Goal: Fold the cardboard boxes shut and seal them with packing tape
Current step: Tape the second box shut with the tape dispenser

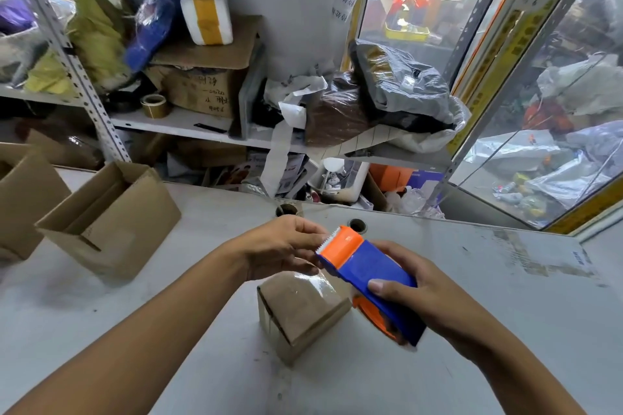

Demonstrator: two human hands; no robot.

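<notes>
A small closed cardboard box (300, 310) stands on the white table (472, 280), with clear tape shining across its top. Above it my right hand (418, 290) grips a blue and orange tape dispenser (367, 266) around its body. My left hand (286, 246) pinches the clear tape end at the dispenser's toothed orange blade. An open cardboard box (108, 219) with its flaps up stands at the left of the table. Part of another open box (23, 199) shows at the far left edge.
Metal shelving (202, 125) crammed with bags, boxes and a roll of brown tape (154, 105) rises behind the table. Two round holes (357, 224) pierce the tabletop by my hands. A glass partition (539, 145) stands at the right. A worn label (546, 256) sticks to the table's right part.
</notes>
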